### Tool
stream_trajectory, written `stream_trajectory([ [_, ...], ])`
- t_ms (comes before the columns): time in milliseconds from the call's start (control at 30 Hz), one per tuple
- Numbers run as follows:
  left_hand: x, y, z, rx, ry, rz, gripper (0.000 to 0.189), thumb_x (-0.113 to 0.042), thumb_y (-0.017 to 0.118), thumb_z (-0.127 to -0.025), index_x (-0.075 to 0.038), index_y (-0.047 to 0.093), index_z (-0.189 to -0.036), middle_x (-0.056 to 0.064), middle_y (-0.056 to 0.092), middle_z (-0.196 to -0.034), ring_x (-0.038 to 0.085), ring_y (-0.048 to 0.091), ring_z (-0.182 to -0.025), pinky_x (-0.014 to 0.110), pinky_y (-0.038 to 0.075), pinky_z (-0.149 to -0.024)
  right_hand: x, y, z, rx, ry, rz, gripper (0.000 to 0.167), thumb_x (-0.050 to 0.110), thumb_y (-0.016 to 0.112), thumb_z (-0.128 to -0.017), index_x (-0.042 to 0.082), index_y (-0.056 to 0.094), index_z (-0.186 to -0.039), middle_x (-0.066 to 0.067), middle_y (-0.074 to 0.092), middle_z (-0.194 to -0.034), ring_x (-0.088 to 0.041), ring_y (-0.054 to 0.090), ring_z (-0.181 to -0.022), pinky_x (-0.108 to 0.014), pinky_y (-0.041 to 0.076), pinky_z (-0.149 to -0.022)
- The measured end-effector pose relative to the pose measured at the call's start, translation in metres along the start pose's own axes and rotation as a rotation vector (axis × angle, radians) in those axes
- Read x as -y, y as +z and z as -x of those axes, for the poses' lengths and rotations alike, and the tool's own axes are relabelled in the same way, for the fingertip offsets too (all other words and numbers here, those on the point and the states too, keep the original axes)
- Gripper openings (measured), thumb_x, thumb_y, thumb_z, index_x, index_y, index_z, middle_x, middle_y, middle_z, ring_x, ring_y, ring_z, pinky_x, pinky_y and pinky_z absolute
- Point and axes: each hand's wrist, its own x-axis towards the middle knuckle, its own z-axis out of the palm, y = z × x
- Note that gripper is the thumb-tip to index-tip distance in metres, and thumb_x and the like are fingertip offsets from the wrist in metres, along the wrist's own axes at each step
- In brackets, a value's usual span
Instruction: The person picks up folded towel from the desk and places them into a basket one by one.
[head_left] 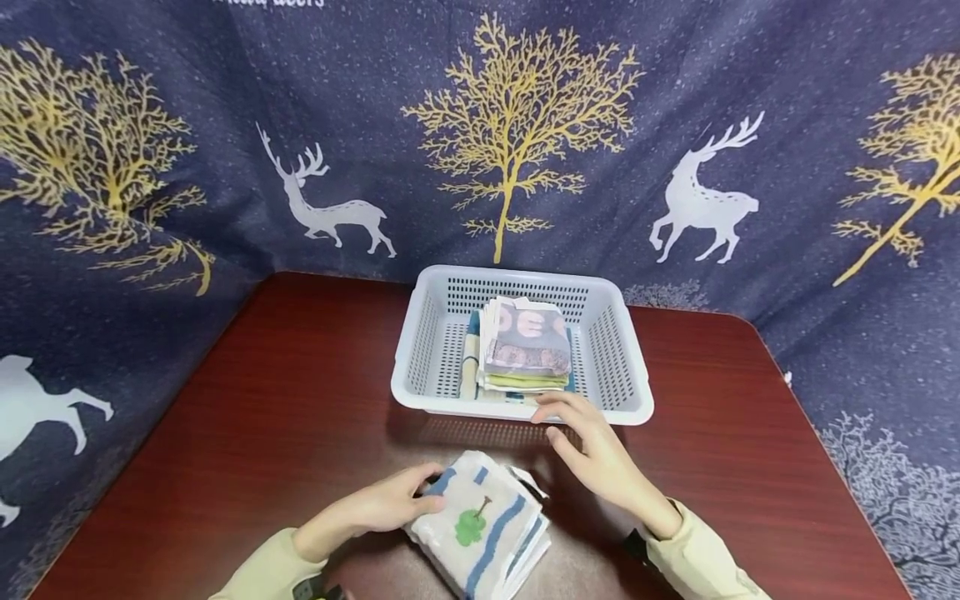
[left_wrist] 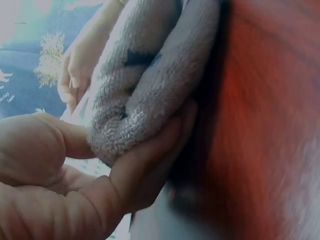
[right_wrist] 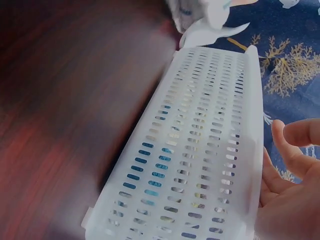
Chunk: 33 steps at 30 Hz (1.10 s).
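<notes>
A folded white terry towel (head_left: 491, 533) with blue stripes and a green tree motif lies near the front of the table, folded in several layers. My left hand (head_left: 386, 500) pinches its left edge; in the left wrist view the thumb is on one face of the thick towel fold (left_wrist: 155, 90) and the fingers are on the other. Beside the front rim of the white plastic basket (head_left: 403, 379), my right hand (head_left: 592, 454) holds nothing, its fingers loosely bent. Inside the basket sits a stack of folded towels (head_left: 528, 337), a greyish-purple one on top.
Dark red wood shows on the tabletop (head_left: 300, 400) around the basket and towel. Behind the table hangs a dark blue cloth (head_left: 457, 217) with white deer and golden trees. Slotted walls of the basket (right_wrist: 200, 140) fill much of the right wrist view.
</notes>
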Motion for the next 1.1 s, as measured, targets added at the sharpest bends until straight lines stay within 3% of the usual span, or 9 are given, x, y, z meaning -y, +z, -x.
stream_trajectory([
  [133,-0.003,0.009,0.002,-0.023,-0.011,0.049,0.048,-0.02,0.055,-0.098,0.006,0.041,-0.135,0.019,0.061,-0.117,0.026,0.058,-0.104,0.031,0.048,-0.082,0.003,-0.006,0.005,0.009,0.02,-0.035,0.029,0.0,0.059,-0.09,0.02,0.064,-0.109,-0.004,0.057,-0.129,-0.019,0.049,-0.124,-0.028,0.037,-0.101],
  [200,-0.003,0.015,0.001,-0.024,-0.012,0.092,0.053,-0.019,0.053,-0.099,0.009,0.032,-0.139,0.027,0.059,-0.12,0.031,0.06,-0.108,0.036,0.05,-0.087,0.005,-0.009,0.008,0.005,0.03,-0.056,0.029,-0.001,0.058,-0.09,0.019,0.064,-0.109,-0.004,0.057,-0.13,-0.018,0.049,-0.124,-0.023,0.036,-0.102],
  [267,-0.004,0.02,0.001,-0.039,-0.035,0.1,0.062,-0.021,0.053,-0.098,0.01,0.023,-0.143,0.026,0.06,-0.118,0.03,0.06,-0.107,0.04,0.049,-0.09,0.008,-0.011,0.012,-0.002,0.037,-0.068,0.029,-0.002,0.057,-0.091,0.019,0.064,-0.11,-0.002,0.057,-0.13,-0.015,0.05,-0.123,-0.018,0.036,-0.101],
  [367,-0.005,0.027,-0.001,-0.061,-0.081,0.096,0.076,-0.024,0.054,-0.095,0.008,0.01,-0.148,0.028,0.059,-0.122,0.03,0.058,-0.112,0.047,0.045,-0.096,0.012,-0.013,0.018,-0.017,-0.002,-0.082,0.032,-0.005,0.057,-0.09,0.02,0.063,-0.109,-0.002,0.06,-0.126,-0.013,0.054,-0.119,-0.013,0.038,-0.098],
  [400,-0.006,0.029,-0.002,-0.066,-0.089,0.107,0.079,-0.024,0.055,-0.094,0.008,0.008,-0.148,0.026,0.061,-0.121,0.028,0.059,-0.108,0.044,0.046,-0.094,0.014,-0.013,0.02,-0.017,-0.022,-0.087,0.034,-0.006,0.057,-0.089,0.02,0.063,-0.109,-0.002,0.061,-0.124,-0.012,0.056,-0.116,-0.013,0.04,-0.097],
  [533,-0.007,0.033,-0.003,-0.043,-0.091,0.217,0.072,-0.019,0.056,-0.092,0.008,0.014,-0.143,0.02,0.066,-0.11,0.021,0.066,-0.086,0.038,0.057,-0.072,0.022,-0.015,0.027,0.04,-0.05,-0.153,0.032,-0.004,0.055,-0.092,0.021,0.062,-0.11,0.002,0.066,-0.11,-0.011,0.062,-0.099,-0.016,0.049,-0.085],
  [633,-0.007,0.037,-0.003,-0.032,-0.089,0.263,0.057,-0.018,0.057,-0.093,0.009,0.026,-0.133,0.012,0.068,-0.092,0.018,0.066,-0.067,0.034,0.058,-0.056,0.027,-0.017,0.032,0.133,0.008,-0.202,0.025,0.002,0.053,-0.096,0.021,0.062,-0.109,0.004,0.068,-0.1,-0.011,0.063,-0.087,-0.022,0.053,-0.074],
  [833,-0.006,0.038,-0.004,-0.043,-0.069,0.193,0.041,-0.02,0.057,-0.094,0.008,0.039,-0.117,0.007,0.066,-0.081,0.017,0.063,-0.058,0.032,0.056,-0.051,0.029,-0.015,0.039,0.351,0.159,-0.179,0.015,0.014,0.051,-0.1,0.019,0.064,-0.105,0.005,0.068,-0.098,-0.003,0.061,-0.085,-0.023,0.053,-0.07],
  [1100,-0.007,0.028,-0.004,-0.023,-0.045,0.121,0.022,-0.02,0.056,-0.096,0.0,0.047,-0.1,0.004,0.065,-0.072,0.02,0.064,-0.054,0.028,0.054,-0.05,0.027,-0.01,0.048,0.279,0.191,-0.009,0.016,0.007,0.059,-0.091,0.02,0.063,-0.1,0.009,0.062,-0.092,0.003,0.049,-0.08,-0.021,0.045,-0.067],
])
